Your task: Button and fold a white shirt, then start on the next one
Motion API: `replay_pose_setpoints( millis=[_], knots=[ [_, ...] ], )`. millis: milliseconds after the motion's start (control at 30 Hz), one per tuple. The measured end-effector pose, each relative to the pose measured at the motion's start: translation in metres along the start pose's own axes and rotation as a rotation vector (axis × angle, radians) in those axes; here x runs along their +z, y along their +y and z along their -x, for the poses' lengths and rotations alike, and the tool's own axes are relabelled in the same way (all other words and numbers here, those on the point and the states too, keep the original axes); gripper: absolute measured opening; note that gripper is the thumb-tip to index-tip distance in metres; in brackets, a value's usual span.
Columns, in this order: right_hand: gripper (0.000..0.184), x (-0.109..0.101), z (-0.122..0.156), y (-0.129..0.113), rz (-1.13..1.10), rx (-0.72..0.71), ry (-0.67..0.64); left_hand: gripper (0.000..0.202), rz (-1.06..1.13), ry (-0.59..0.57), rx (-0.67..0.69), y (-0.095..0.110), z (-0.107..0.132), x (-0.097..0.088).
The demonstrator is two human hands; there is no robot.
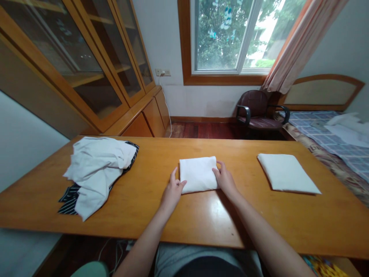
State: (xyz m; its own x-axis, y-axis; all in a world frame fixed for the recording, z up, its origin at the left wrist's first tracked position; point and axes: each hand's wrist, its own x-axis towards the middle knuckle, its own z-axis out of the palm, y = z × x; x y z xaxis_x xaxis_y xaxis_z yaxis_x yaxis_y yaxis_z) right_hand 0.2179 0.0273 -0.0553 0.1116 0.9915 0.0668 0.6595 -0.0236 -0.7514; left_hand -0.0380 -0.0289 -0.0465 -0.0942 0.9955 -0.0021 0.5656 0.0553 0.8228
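Observation:
In front of me on the table, a folded white cloth (199,175) lies as a neat rectangle. My left hand (173,189) is at its left edge, thumb on the near corner, index finger stretched out beside it and the other fingers curled. At the right edge, my right hand (226,180) grips the cloth with the thumb on top and the index finger bent around the far side. Another folded white cloth (288,173) lies flat to the right. On the left is a loose heap of white fabric (98,165) with black striped fabric (69,200) under it.
The wooden table (150,207) spans the view. A glass-door cabinet (115,57) stands beyond its left end. Past the far edge are a dark red armchair (256,109) and, at right, a bed (343,134). Below the near edge is a green rounded object (90,269).

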Motion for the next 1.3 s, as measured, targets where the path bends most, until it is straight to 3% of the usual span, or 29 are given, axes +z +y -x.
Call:
replay_pose_setpoints(
  millis=[133,233,367,433,500,567,667,867,1133,1300],
  knots=[
    [0.041,-0.004,-0.002,-0.005,0.09,0.015,-0.041,0.053,-0.252,0.077,0.154,0.0,0.004,0.003],
    [0.041,-0.01,0.0,-0.011,0.144,-0.048,0.009,0.043,-0.408,0.186,0.312,0.01,0.005,-0.002],
    [0.037,-0.011,0.008,-0.021,0.219,-0.311,0.191,0.038,-0.495,0.201,0.557,0.033,0.002,-0.003],
    [0.036,-0.006,0.011,-0.026,0.244,-0.479,0.176,0.041,-0.531,0.149,0.617,0.043,-0.003,0.006],
    [0.038,0.003,0.012,-0.029,0.282,-0.599,0.077,0.044,-0.585,0.066,0.59,0.05,-0.009,0.018],
    [0.042,0.011,0.01,-0.031,0.341,-0.625,-0.028,0.047,-0.632,-0.011,0.515,0.054,-0.016,0.03],
    [0.049,0.016,0.003,-0.035,0.433,-0.527,-0.135,0.051,-0.679,-0.07,0.403,0.053,-0.025,0.039],
    [0.062,0.012,-0.013,-0.04,0.524,-0.35,-0.342,0.059,-0.683,-0.133,0.235,0.044,-0.039,0.037],
    [0.07,0.007,-0.037,-0.015,0.528,-0.193,-0.333,0.063,-0.63,-0.104,0.142,0.026,-0.055,0.03],
    [0.062,0.002,-0.038,0.008,0.491,-0.203,-0.254,0.059,-0.609,-0.035,0.103,0.009,-0.059,0.018]
  ],
)
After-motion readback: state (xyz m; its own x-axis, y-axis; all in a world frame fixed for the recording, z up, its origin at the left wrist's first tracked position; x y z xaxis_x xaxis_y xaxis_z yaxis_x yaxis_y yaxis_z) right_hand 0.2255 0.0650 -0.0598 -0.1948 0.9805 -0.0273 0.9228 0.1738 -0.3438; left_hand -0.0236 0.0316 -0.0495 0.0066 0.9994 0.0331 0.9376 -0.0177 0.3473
